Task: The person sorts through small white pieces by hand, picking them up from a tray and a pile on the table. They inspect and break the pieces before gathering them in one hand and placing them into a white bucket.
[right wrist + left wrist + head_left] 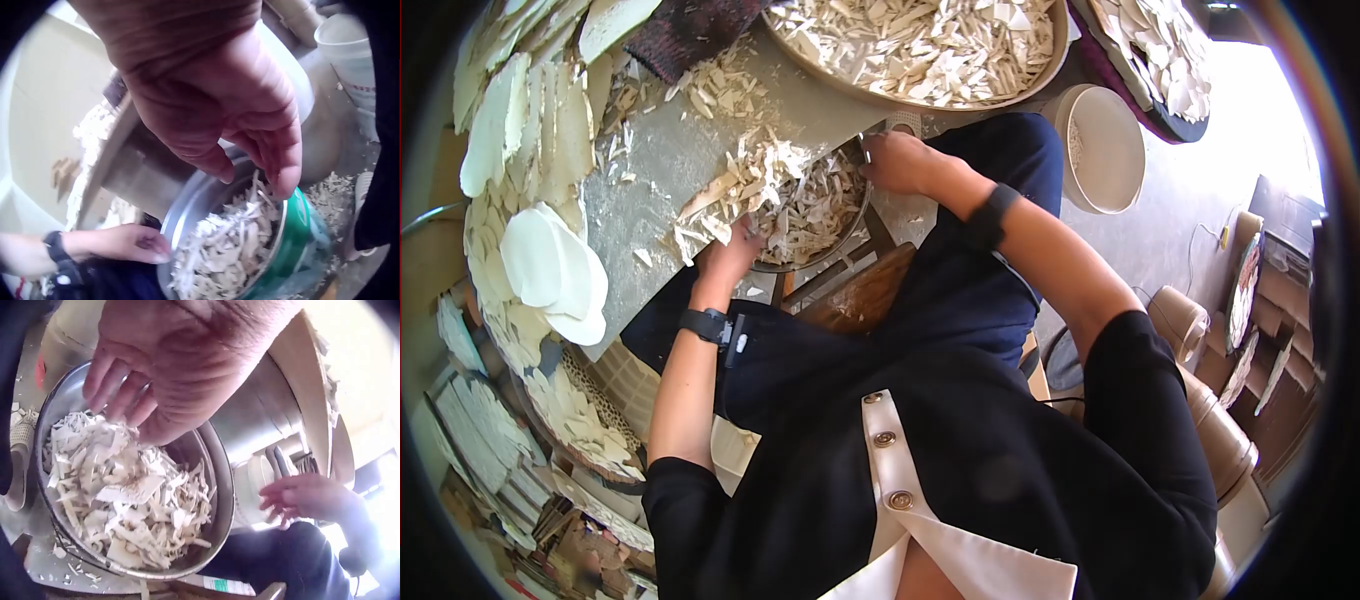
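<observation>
A round metal bucket (pixel 225 487) with a green outer band (pixel 299 232) holds pale, dry slivers and flakes (pixel 150 506). My left hand (pixel 728 255) is at the bucket's near left rim in the head view. In the left wrist view the left hand (pixel 175 369) shows its palm, fingers loosely extended over the slivers. Across the opening, my right hand (pixel 900 163) hovers by the far right rim. Its thumb and fingers stand apart with no piece between them in the right wrist view, where the right hand (pixel 219 112) overlaps the rim.
A loose heap of slivers (pixel 765 175) lies on the grey work surface (pixel 655 200) beside the bucket. Beyond sits a wide round tray (pixel 1065 40) full of pale pieces. White flat slabs (pixel 550 265) stack at left. An open pale tub (pixel 1115 150) stands right of the knee.
</observation>
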`<state>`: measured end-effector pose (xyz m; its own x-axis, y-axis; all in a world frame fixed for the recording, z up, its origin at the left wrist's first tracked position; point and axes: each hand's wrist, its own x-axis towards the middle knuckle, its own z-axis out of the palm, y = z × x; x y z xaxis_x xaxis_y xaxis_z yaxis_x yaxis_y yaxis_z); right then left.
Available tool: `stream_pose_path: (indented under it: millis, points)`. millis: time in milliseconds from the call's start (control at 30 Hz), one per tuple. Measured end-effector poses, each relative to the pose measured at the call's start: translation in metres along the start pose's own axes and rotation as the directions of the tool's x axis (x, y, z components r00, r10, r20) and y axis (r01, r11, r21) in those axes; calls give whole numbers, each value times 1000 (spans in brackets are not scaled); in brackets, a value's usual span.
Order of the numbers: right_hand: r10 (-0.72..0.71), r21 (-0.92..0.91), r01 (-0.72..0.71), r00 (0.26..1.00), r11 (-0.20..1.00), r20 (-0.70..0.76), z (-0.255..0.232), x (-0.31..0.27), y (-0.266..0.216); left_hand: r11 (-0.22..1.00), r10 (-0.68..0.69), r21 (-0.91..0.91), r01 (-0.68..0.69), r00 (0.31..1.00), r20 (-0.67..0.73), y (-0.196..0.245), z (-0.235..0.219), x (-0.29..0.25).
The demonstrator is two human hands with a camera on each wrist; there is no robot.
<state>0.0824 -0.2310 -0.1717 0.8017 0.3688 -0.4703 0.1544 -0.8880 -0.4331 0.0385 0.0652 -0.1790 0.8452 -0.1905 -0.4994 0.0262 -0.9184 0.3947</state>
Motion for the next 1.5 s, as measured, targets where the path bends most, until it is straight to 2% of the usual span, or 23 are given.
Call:
stream_pose_path:
  millis: [67, 167, 267, 333, 367, 433, 467, 500, 533, 600, 667, 700, 767, 833, 933, 1033, 1067, 1167, 1200, 1300, 1400, 1467, 1500]
  points:
    - [43, -160, -21, 990, 987, 135, 12, 25, -3, 974, -217, 21, 226, 903, 370, 9, 2, -4]
    - [31, -429, 83, 967, 899, 252, 25, 42, -2, 991, -135, 47, 127, 951, 277, 14, 28, -4]
    - [-16, -539, 158, 966, 827, 259, 45, 48, 7, 967, -85, -219, 126, 978, 189, 15, 40, 1]
    - [-114, -612, 242, 964, 753, 241, 58, 47, 16, 867, -161, -426, 258, 954, 252, -4, 61, 12]
    - [-7, -474, 98, 982, 875, 189, 60, 45, 17, 794, -189, -519, 318, 939, 287, -14, 73, 16]
    - [223, -133, -205, 964, 970, 145, 55, 28, 4, 725, -129, -648, 232, 971, 202, -17, 71, 12]
    - [213, -154, -183, 955, 971, 208, 54, 20, 3, 727, -140, -656, 204, 979, 149, -25, 75, 14]
    - [274, 12, -284, 936, 959, 219, 57, 10, 7, 729, -147, -663, 171, 985, 92, -29, 79, 17]
    - [333, 176, -378, 912, 909, 239, 65, 1, 13, 802, -252, -504, 322, 946, 204, -17, 54, 17]
    - [384, 365, -466, 881, 806, 277, 80, -3, 17, 912, -230, -343, 226, 973, 29, -25, 48, 27]
    - [229, 128, -269, 938, 955, 259, 86, 4, 24, 945, -164, -291, 147, 986, -33, -35, 51, 31]
    - [222, 98, -257, 936, 962, 274, 85, 6, 27, 877, -106, -470, 102, 994, 17, -63, 77, 44]
    - [207, 38, -229, 930, 973, 303, 83, 11, 32, 904, -104, -393, 170, 977, 185, -73, 101, 58]
    - [246, 46, -277, 909, 960, 338, 75, 15, 32, 907, -171, -337, 251, 953, 250, 25, 20, 24]
    - [353, 49, -391, 872, 919, 338, 38, 5, 10, 745, -30, -636, 201, 963, 269, 19, 41, 38]
    - [340, 13, -371, 864, 929, 372, 18, 9, 6, 750, -130, -622, 224, 972, 193, 28, 23, 23]
    - [255, -122, -228, 920, 966, 299, 23, 10, 12, 798, -179, -559, 225, 974, 136, 34, 13, 18]
    - [55, -94, -33, 969, 995, 242, 17, 2, 11, 873, -16, -482, 78, 991, 131, -34, 56, 33]
    - [0, -65, 14, 978, 998, 209, 15, -3, 9, 945, 60, -326, 39, 956, 289, -30, 46, 27]
    - [-49, 117, 40, 996, 992, 77, 0, -35, -14, 918, 361, -353, -183, 757, 546, 0, 49, 11]
    - [-46, 252, 35, 998, 967, 38, -10, -69, -31, 944, 328, -196, -266, 826, 458, 13, 70, 14]
    - [-131, 328, 121, 991, 937, 9, -12, -87, -33, 900, 434, -88, -428, 897, 79, 14, 74, 19]
    - [-73, 413, 25, 992, 910, 101, -16, -95, -37, 899, 437, -85, -430, 896, 81, 14, 74, 20]
